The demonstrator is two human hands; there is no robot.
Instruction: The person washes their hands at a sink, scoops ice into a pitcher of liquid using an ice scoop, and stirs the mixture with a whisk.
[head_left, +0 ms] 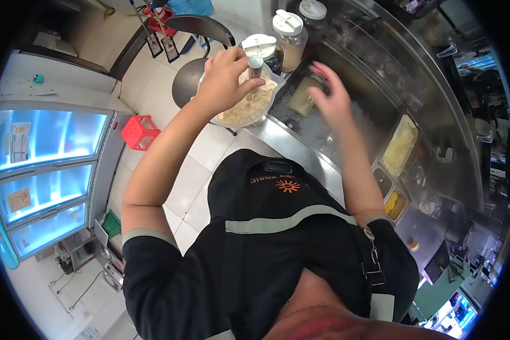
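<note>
My left hand is closed around a small metal cylinder, its thumb below and its fingers bent above. It is over a pale bowl that holds beige pieces or powder. To the right, my right hand, slightly blurred, has its fingers spread and holds nothing. It hovers over a metal basin of ice, just right of a ribbed container with pale yellow contents. Whether its fingertips touch that container is unclear.
Lidded jars stand behind the bowl. A round dark stool is left of it, and a red stool stands on the floor. Food trays line the counter at right. Glass-door fridges are far left.
</note>
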